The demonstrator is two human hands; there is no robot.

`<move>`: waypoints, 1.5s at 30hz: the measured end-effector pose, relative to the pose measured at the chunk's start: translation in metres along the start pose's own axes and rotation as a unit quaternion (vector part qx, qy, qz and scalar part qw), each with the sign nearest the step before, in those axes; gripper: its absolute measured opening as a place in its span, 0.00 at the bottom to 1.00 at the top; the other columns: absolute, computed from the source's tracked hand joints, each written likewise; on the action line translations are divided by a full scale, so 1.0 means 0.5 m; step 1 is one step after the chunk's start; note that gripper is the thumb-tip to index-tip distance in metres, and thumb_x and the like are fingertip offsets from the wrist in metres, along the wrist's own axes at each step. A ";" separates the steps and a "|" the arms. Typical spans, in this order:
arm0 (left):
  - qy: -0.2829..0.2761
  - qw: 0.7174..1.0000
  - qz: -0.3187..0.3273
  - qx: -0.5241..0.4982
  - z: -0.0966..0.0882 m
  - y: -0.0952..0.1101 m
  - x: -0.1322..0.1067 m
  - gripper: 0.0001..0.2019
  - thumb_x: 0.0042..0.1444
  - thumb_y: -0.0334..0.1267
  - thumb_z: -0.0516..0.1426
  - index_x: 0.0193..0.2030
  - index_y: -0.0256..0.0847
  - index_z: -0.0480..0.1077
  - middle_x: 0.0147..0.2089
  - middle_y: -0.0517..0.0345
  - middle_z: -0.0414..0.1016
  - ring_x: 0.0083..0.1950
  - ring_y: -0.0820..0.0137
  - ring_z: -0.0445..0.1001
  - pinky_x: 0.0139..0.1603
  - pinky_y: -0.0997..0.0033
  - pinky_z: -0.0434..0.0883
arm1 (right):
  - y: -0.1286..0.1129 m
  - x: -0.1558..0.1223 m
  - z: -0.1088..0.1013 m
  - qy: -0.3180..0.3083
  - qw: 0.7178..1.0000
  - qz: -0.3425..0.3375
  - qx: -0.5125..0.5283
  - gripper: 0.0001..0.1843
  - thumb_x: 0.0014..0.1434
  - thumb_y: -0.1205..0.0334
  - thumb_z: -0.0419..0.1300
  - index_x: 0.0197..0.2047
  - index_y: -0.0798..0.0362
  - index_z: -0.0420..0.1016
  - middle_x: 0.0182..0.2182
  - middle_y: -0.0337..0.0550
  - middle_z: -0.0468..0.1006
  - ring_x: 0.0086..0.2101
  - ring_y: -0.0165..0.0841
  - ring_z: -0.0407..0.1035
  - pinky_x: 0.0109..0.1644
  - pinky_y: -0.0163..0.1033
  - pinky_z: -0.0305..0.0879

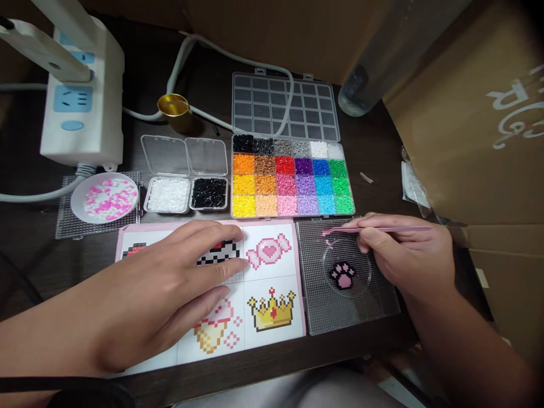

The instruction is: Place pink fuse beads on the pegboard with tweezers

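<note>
My left hand (170,283) lies with its fingers spread across a pattern sheet (272,343) of pixel pictures, covering part of it. Visible on the sheet are a pink candy (268,250), a yellow crown (272,316) and an ice-cream cone (210,335). In my right hand (408,255) is a pair of pink tweezers (395,229), gripped between thumb and fingers. Their tip points left over a clear pegboard (317,309), at a few pink beads (326,233). Just below, a black-and-pink paw print of beads (344,281) lies within a clear round disc (367,272) on the pegboard.
Behind the sheet stand an open bead box (349,199) with many colours, a small box of white beads (168,194) and one of black beads (209,193). A dish (76,199) holds pink and white beads. A gold cup (177,116), power strip (80,133) and cardboard (467,113) surround these.
</note>
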State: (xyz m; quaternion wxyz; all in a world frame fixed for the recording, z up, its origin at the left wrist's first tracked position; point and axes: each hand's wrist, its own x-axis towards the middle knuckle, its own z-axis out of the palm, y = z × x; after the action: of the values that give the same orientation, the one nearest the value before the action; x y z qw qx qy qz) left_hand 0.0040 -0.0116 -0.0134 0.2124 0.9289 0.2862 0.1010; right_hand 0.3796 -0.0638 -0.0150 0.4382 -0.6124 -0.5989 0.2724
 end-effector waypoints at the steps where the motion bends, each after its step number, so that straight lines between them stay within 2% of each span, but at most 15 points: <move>1: -0.001 1.000 0.002 0.002 0.000 0.000 0.000 0.20 0.80 0.39 0.51 0.69 0.62 0.78 0.76 0.60 0.74 0.74 0.57 0.75 0.69 0.62 0.80 | 0.000 0.000 0.000 0.003 1.000 0.001 -0.003 0.18 0.64 0.75 0.70 0.28 0.44 0.87 0.35 0.36 0.93 0.35 0.37 0.90 0.39 0.37 0.87; 7: 0.000 1.000 0.000 -0.004 -0.002 0.001 0.001 0.20 0.80 0.39 0.52 0.68 0.61 0.79 0.76 0.59 0.74 0.73 0.57 0.75 0.69 0.63 0.80 | -0.005 0.003 0.002 0.012 1.000 0.010 -0.027 0.22 0.64 0.76 0.69 0.22 0.44 0.82 0.36 0.34 0.94 0.37 0.36 0.90 0.39 0.34 0.86; 12: 0.010 1.000 0.009 0.002 0.000 0.005 0.002 0.20 0.80 0.38 0.51 0.67 0.58 0.80 0.76 0.60 0.74 0.73 0.58 0.76 0.72 0.64 0.77 | -0.009 0.005 0.005 0.010 0.999 0.007 -0.031 0.20 0.65 0.75 0.70 0.25 0.43 0.86 0.36 0.33 0.94 0.36 0.35 0.90 0.36 0.33 0.84; 16: 0.010 1.000 -0.001 -0.005 -0.001 0.002 0.003 0.20 0.81 0.39 0.51 0.67 0.60 0.80 0.76 0.61 0.74 0.73 0.56 0.77 0.72 0.63 0.77 | -0.002 0.002 0.006 0.021 0.999 -0.001 -0.036 0.22 0.63 0.76 0.69 0.22 0.45 0.82 0.36 0.34 0.94 0.37 0.36 0.91 0.40 0.33 0.86; 19: -0.003 1.000 0.027 -0.006 -0.005 -0.010 0.004 0.20 0.79 0.39 0.54 0.69 0.59 0.79 0.77 0.59 0.74 0.72 0.55 0.77 0.70 0.62 0.80 | 0.003 0.001 0.005 0.027 0.999 -0.003 -0.044 0.22 0.63 0.77 0.68 0.20 0.45 0.80 0.35 0.34 0.93 0.36 0.36 0.91 0.40 0.33 0.86; 22: -0.014 0.998 0.054 -0.003 -0.008 -0.019 0.004 0.22 0.77 0.37 0.55 0.71 0.59 0.78 0.78 0.58 0.73 0.72 0.54 0.77 0.67 0.63 0.81 | 0.004 0.001 0.002 0.025 0.998 -0.009 -0.048 0.21 0.63 0.76 0.69 0.22 0.45 0.82 0.35 0.34 0.93 0.36 0.36 0.91 0.40 0.32 0.86; 26: -0.006 1.000 0.021 -0.003 -0.006 -0.009 0.001 0.22 0.79 0.35 0.52 0.70 0.58 0.80 0.78 0.64 0.71 0.73 0.55 0.76 0.69 0.64 0.79 | 0.002 0.001 0.000 0.017 0.999 -0.016 -0.041 0.21 0.63 0.77 0.68 0.25 0.43 0.85 0.35 0.32 0.93 0.36 0.34 0.91 0.40 0.31 0.86; 29: 0.002 1.000 0.000 -0.003 -0.003 -0.002 0.001 0.21 0.80 0.36 0.51 0.68 0.57 0.80 0.77 0.60 0.73 0.74 0.56 0.76 0.71 0.62 0.78 | 0.003 0.002 0.001 0.018 0.999 -0.014 -0.040 0.22 0.63 0.77 0.68 0.23 0.44 0.83 0.35 0.32 0.93 0.36 0.34 0.91 0.40 0.31 0.86; 31: 0.002 1.000 0.022 -0.001 -0.003 -0.004 0.003 0.20 0.79 0.36 0.53 0.68 0.57 0.80 0.76 0.56 0.74 0.73 0.55 0.76 0.69 0.62 0.79 | 0.004 0.001 0.002 0.020 0.999 -0.011 -0.038 0.22 0.64 0.77 0.68 0.22 0.45 0.81 0.36 0.32 0.93 0.37 0.34 0.91 0.41 0.31 0.86; 34: 0.002 0.999 0.052 0.001 -0.004 -0.007 0.004 0.21 0.78 0.36 0.54 0.70 0.57 0.79 0.76 0.58 0.73 0.72 0.55 0.77 0.70 0.62 0.79 | 0.002 0.002 0.002 0.023 0.999 -0.009 -0.032 0.23 0.64 0.77 0.67 0.20 0.45 0.79 0.35 0.33 0.93 0.37 0.34 0.91 0.41 0.31 0.86; 36: 0.011 1.000 0.025 -0.003 -0.003 -0.004 0.004 0.21 0.79 0.34 0.53 0.69 0.58 0.80 0.76 0.62 0.72 0.72 0.56 0.77 0.71 0.63 0.77 | 0.000 0.002 0.003 0.022 0.999 -0.006 -0.031 0.23 0.63 0.77 0.68 0.20 0.45 0.80 0.35 0.33 0.93 0.37 0.34 0.91 0.40 0.31 0.86; 38: 0.016 1.000 0.005 -0.005 -0.002 0.001 0.003 0.22 0.79 0.34 0.51 0.67 0.58 0.81 0.76 0.64 0.72 0.73 0.58 0.77 0.72 0.65 0.76 | -0.002 0.003 0.003 0.020 0.999 -0.003 -0.032 0.22 0.63 0.77 0.68 0.22 0.44 0.83 0.35 0.33 0.93 0.36 0.34 0.91 0.38 0.30 0.85; 42: 0.017 1.000 0.009 -0.006 0.000 0.005 0.002 0.22 0.80 0.36 0.51 0.67 0.59 0.81 0.76 0.60 0.74 0.75 0.58 0.75 0.74 0.64 0.75 | 0.000 0.005 0.003 0.005 1.000 -0.006 -0.025 0.20 0.65 0.76 0.70 0.32 0.40 0.93 0.37 0.32 0.94 0.35 0.32 0.90 0.34 0.29 0.82; 45: 0.016 1.000 0.005 -0.005 0.002 0.003 0.002 0.23 0.79 0.35 0.50 0.67 0.58 0.82 0.76 0.62 0.74 0.75 0.57 0.75 0.73 0.63 0.76 | 0.004 0.005 0.003 -0.001 1.000 -0.013 -0.018 0.20 0.66 0.76 0.70 0.37 0.37 0.95 0.37 0.32 0.94 0.35 0.32 0.89 0.34 0.30 0.82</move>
State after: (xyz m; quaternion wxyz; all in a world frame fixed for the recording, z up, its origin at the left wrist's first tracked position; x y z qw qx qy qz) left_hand 0.0058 -0.0124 -0.0133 0.2120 0.9273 0.2847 0.1185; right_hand 0.3795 -0.0606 -0.0171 0.4298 -0.6121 -0.6121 0.2568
